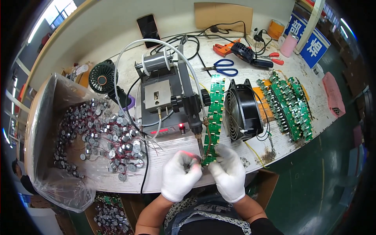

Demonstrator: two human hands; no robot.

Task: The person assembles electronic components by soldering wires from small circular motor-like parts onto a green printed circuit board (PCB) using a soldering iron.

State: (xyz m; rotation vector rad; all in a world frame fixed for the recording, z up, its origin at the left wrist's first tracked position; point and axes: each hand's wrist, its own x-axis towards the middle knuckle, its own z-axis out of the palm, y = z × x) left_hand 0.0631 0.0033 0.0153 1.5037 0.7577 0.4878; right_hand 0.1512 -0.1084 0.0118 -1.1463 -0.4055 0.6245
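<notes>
Both my hands wear white gloves and meet at the near end of a strip of green circuit boards (216, 109). My left hand (179, 177) is closed in a pinch beside the tip of an upright soldering iron (192, 111); what sits between its fingers is too small to make out. A red glow falls on its fingertips. With thumb and fingers, my right hand (230, 178) grips the strip's near end from the right. The iron hangs on a soldering machine (172, 129) carrying a solder wire reel (154, 63).
Many small round motors (127, 145) with red wires spill from a plastic-lined box (45, 129) at left. Right of the strip stands a black fan (250, 111), then more circuit boards (288, 107). Behind lie blue scissors (225, 67), a phone (149, 30) and a handheld fan (250, 55).
</notes>
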